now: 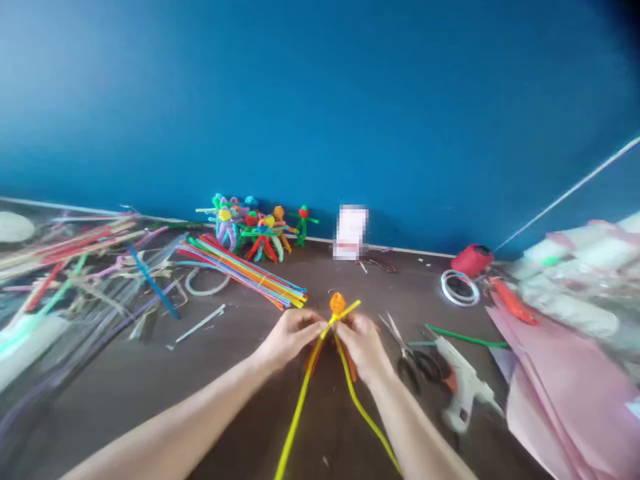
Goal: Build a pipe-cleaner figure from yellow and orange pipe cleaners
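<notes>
Count, taken from the hot glue gun (463, 380): one pair of scissors (410, 360) adjoining; one green pipe cleaner (465, 337) behind; one white tape roll (459, 288) and one red spool (473, 260) beyond. To its left: one left hand (290, 337), one right hand (363, 347), one pipe-cleaner figure (337, 304). Further-left wall-side figures (255, 233) overlap, uncountable.
</notes>
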Motion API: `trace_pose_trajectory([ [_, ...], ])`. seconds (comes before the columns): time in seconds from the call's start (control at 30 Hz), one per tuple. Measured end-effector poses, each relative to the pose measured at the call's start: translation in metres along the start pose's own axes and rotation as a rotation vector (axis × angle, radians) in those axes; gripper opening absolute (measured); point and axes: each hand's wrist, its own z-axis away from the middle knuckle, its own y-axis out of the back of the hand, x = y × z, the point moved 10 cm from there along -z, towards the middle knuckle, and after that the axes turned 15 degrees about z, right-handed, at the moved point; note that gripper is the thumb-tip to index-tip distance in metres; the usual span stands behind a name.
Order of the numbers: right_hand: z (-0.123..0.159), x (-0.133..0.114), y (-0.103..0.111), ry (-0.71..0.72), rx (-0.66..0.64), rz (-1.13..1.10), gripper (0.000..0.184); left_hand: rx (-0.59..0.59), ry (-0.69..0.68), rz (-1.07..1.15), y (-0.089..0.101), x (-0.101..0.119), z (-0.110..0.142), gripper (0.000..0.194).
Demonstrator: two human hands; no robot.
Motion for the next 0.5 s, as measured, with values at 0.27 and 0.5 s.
trace_pose_trajectory([
  [0.27, -0.001, 0.002, 0.001, -0.002, 0.029, -0.078, 0.013, -0.166, -0.167, -0.225, -0.019, 0.02, 0.006, 0.017],
  [0.5, 0.005, -0.012, -0.007, 0.094, -0.053, -0.053, 0.017, 0.034, 0.002, 0.031, 0.0, -0.001, 0.001, 0.031],
])
